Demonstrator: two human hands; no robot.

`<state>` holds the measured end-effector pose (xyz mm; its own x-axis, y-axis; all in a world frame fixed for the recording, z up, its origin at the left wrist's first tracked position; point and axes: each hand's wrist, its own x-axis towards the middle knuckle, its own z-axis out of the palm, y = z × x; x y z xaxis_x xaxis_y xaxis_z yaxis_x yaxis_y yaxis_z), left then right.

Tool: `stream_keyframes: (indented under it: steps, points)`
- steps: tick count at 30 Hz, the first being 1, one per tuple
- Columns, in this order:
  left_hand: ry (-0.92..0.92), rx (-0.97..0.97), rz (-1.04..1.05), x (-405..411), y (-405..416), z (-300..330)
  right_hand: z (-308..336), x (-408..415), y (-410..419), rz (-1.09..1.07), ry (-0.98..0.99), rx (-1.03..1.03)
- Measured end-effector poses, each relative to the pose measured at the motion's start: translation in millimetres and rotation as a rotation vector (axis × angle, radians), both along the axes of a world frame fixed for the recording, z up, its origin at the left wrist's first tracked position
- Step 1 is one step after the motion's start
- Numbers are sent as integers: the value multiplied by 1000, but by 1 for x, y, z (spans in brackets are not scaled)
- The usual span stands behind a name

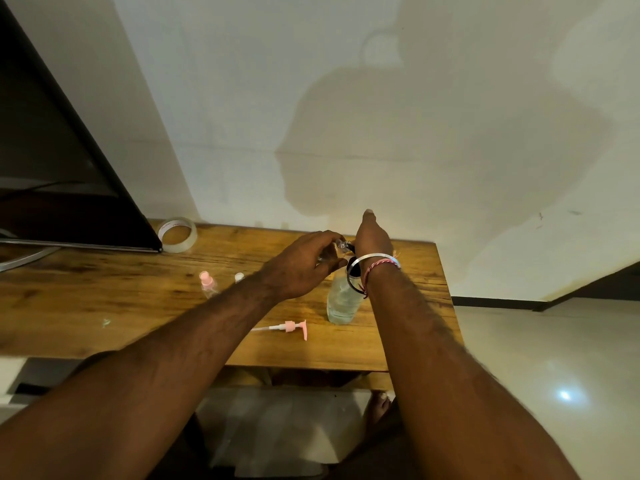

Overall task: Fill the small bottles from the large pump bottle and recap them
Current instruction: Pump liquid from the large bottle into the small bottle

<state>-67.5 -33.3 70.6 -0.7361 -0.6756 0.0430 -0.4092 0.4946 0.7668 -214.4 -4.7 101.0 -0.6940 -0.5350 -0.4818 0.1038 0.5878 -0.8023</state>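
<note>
1. Two hands meet above the large pump bottle (341,303), standing on the worktop (145,303).
2. Left hand (304,265) pinches a small clear bottle (343,244).
3. Right hand (372,237): grip cannot be told.
4. Pink pump (291,328) lies detached, near the bottle.

Your left hand (304,263) pinches a small clear bottle (341,244) tilted against your right hand (372,237), above the large bottle (341,301) standing on the tabletop (138,306). A pink pump (289,328) lies beside it.
</note>
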Motion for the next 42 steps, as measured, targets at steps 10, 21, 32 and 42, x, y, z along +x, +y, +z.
stream_keyframes:
  steps: [10, 21, 32, 42]
  points:
    - [-1, 48, -1, -5, 4, -9, -13, -3, 0, 116, 264, 119]
    - [36, 76, 0, -4, 4, -9, -6, -3, -2, 110, 264, 117]
    - [19, 60, 4, -4, 3, -5, 8, -6, -4, 195, -48, 54]
    - [-12, 54, -3, -7, 7, -3, -1, -12, -2, 239, 151, 114]
